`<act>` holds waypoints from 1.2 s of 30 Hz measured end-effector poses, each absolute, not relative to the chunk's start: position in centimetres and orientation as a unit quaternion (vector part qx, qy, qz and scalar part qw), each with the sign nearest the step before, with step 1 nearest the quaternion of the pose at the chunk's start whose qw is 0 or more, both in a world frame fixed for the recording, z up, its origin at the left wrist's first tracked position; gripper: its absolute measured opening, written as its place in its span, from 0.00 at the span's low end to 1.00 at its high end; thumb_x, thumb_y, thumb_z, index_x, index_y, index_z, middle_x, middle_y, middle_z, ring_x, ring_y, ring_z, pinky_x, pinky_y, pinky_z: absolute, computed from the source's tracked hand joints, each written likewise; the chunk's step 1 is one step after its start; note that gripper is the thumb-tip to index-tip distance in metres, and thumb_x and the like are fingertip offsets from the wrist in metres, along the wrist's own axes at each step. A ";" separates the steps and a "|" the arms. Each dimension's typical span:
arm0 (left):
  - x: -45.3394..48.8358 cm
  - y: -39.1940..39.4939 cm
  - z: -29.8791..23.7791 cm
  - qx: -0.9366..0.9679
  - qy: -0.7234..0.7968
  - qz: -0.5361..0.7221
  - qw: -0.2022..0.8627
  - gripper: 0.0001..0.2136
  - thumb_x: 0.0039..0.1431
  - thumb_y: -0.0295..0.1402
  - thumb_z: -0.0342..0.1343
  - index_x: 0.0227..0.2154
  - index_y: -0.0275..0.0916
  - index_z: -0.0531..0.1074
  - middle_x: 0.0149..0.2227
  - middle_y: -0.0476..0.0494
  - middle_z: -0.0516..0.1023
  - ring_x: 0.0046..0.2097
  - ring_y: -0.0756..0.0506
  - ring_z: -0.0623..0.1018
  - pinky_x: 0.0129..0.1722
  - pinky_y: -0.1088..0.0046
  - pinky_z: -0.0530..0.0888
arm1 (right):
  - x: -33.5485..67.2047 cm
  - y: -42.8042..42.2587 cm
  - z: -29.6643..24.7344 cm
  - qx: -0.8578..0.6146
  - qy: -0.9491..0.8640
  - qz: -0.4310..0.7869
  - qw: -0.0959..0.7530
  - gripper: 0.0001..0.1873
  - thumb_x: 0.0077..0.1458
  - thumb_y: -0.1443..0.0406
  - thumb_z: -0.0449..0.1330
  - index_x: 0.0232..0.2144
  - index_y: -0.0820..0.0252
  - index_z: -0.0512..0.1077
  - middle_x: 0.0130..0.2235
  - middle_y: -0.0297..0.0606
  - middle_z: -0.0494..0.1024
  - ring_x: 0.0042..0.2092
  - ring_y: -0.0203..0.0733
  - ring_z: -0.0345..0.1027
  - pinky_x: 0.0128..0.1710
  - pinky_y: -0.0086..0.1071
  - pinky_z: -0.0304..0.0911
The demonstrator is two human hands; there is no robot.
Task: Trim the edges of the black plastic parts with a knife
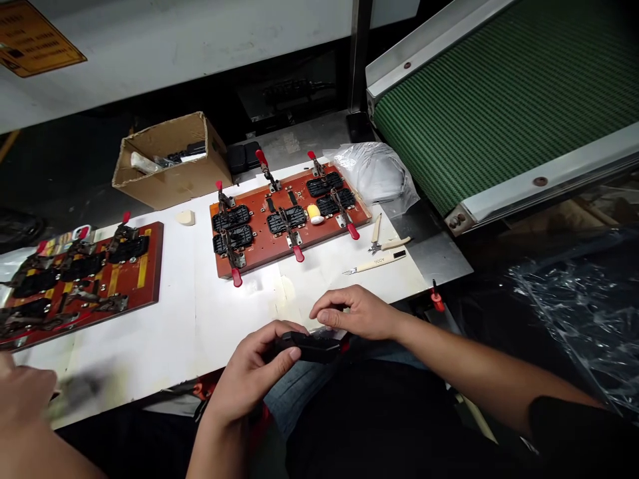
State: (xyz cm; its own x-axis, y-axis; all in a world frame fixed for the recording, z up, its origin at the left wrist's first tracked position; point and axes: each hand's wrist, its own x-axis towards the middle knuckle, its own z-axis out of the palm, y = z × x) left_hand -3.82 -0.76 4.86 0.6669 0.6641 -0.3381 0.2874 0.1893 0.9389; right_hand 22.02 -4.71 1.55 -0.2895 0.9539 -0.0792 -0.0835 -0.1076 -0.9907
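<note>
2 bare hands meet over the seated person's lap, at the near edge of the white tabletop (184,306), and 1 black plastic part (315,347) sits between them. From where I stand, the left hand (262,364) is gripping the part's left end, thumb laid along the near side. Its long axis runs roughly left to right across the body, so the far end points away from that palm and lies just below the right hand (355,313). That hand is nearer to the right end, its fingers curled and its thumb close to them; I can't tell whether it pinches anything or touches the part. Beyond the hands lies a red-brown fixture board (262,247) with red-handled clamps, and to the right of it, on the tabletop, are cutters (376,229) and a slim knife (377,263).
</note>
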 end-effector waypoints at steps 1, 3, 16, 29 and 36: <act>-3.8 -0.8 5.0 0.622 0.380 0.136 0.671 0.07 0.67 0.37 0.63 0.44 0.42 0.79 0.46 0.43 0.81 0.49 0.43 0.80 0.50 0.69 0.75 | 21.9 -4.8 1.6 -0.419 -0.511 0.617 0.427 0.13 0.66 0.55 0.66 0.41 0.60 0.81 0.33 0.33 0.79 0.35 0.37 0.70 0.37 0.29 0.64; -3.7 -0.8 5.1 0.623 0.377 0.132 0.673 0.08 0.67 0.37 0.63 0.45 0.42 0.79 0.46 0.43 0.82 0.49 0.43 0.80 0.51 0.69 0.75 | 21.7 -4.8 1.8 -0.426 -0.513 0.601 0.440 0.11 0.65 0.57 0.67 0.38 0.61 0.81 0.33 0.33 0.79 0.34 0.36 0.70 0.36 0.29 0.64; -3.3 -1.0 5.1 0.621 0.380 0.143 0.671 0.09 0.66 0.38 0.63 0.45 0.41 0.79 0.50 0.39 0.82 0.51 0.41 0.80 0.52 0.67 0.75 | 21.1 -5.3 1.8 -0.472 -0.537 0.502 0.488 0.25 0.63 0.47 0.68 0.24 0.59 0.73 0.29 0.32 0.73 0.31 0.36 0.66 0.34 0.31 0.61; -3.0 -1.0 5.0 0.612 0.388 0.162 0.669 0.08 0.65 0.37 0.64 0.44 0.42 0.80 0.48 0.42 0.83 0.50 0.43 0.80 0.51 0.69 0.76 | 21.3 -6.0 1.7 -0.486 -0.429 0.608 0.459 0.28 0.50 0.44 0.76 0.27 0.61 0.73 0.24 0.28 0.71 0.26 0.33 0.60 0.26 0.27 0.55; -3.0 -0.4 5.0 0.609 0.392 0.156 0.672 0.10 0.65 0.38 0.64 0.44 0.40 0.80 0.46 0.40 0.83 0.48 0.41 0.81 0.49 0.67 0.77 | 23.4 -6.3 1.4 -0.371 -0.407 0.722 0.420 0.21 0.61 0.50 0.70 0.41 0.64 0.82 0.33 0.39 0.80 0.35 0.38 0.73 0.34 0.29 0.67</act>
